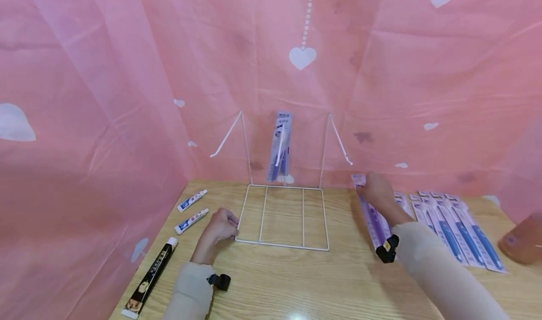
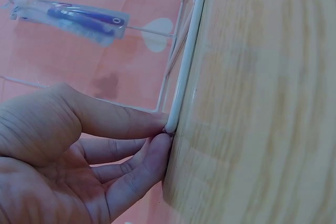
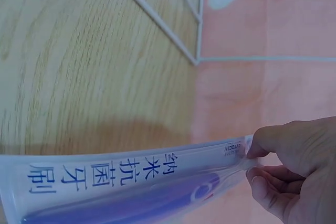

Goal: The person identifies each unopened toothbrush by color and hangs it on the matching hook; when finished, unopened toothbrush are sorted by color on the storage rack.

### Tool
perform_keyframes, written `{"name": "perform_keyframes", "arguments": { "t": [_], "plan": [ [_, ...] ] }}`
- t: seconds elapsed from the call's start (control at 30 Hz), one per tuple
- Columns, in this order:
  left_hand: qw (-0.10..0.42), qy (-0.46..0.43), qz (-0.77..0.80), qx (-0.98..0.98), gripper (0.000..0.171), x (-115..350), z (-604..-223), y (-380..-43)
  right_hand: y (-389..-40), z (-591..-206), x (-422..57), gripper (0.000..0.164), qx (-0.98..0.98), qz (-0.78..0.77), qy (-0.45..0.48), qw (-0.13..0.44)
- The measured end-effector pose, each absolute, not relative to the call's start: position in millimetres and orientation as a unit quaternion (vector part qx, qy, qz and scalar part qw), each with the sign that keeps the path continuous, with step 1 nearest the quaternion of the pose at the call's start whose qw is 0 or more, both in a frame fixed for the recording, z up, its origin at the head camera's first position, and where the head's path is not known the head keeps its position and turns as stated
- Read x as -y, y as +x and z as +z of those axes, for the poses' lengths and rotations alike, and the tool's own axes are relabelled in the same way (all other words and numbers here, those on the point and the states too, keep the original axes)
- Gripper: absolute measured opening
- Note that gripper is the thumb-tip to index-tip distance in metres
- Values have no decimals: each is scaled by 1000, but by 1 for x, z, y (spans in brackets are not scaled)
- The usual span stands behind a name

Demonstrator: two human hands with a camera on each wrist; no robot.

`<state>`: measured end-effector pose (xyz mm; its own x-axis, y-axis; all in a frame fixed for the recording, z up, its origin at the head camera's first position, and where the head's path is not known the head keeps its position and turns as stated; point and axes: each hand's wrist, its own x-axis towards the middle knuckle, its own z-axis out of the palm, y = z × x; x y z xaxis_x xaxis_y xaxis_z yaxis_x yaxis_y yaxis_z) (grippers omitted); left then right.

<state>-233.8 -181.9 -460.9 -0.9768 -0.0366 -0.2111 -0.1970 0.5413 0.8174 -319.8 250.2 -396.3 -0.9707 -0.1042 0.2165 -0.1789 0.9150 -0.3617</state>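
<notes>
A white wire rack (image 1: 281,245) stands at the middle of the table, two arms angling out from its upright sides. My left hand (image 1: 221,225) pinches the front left corner of its base between thumb and fingers, seen close up in the left wrist view. A packaged toothbrush (image 1: 277,167) with a purple handle hangs on the rack's middle hook. To the right of the rack, my right hand (image 1: 378,193) pinches one end of another packaged purple toothbrush (image 3: 105,182). That pack slants above the table, with blue lettering along its card in the right wrist view.
Several packaged toothbrushes with blue handles (image 1: 461,230) lie at the right. At left are two small toothpaste tubes (image 1: 191,221) and a long black tube (image 1: 150,280). A pink curtain (image 1: 127,75) rises behind the table. Something rounded and brownish (image 1: 522,240) shows at the right edge.
</notes>
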Motion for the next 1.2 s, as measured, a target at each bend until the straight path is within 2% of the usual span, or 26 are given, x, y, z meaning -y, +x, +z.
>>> {"name": "perform_keyframes", "arguments": {
  "t": [0.23,0.4,0.63,1.2],
  "plan": [
    [86,-60,473,-875,24,182,-460,-233,-295,-372,-231,34,961,188,127,160],
    [87,-62,470,-876,24,182,-460,-233,-271,-354,-205,28,945,191,166,207],
    [84,-58,469,-877,23,182,-461,-233,-240,-335,-169,24,907,169,222,314],
    [81,-52,470,-878,24,183,-460,-232,-188,-280,-112,10,796,189,354,452]
  ]
}}
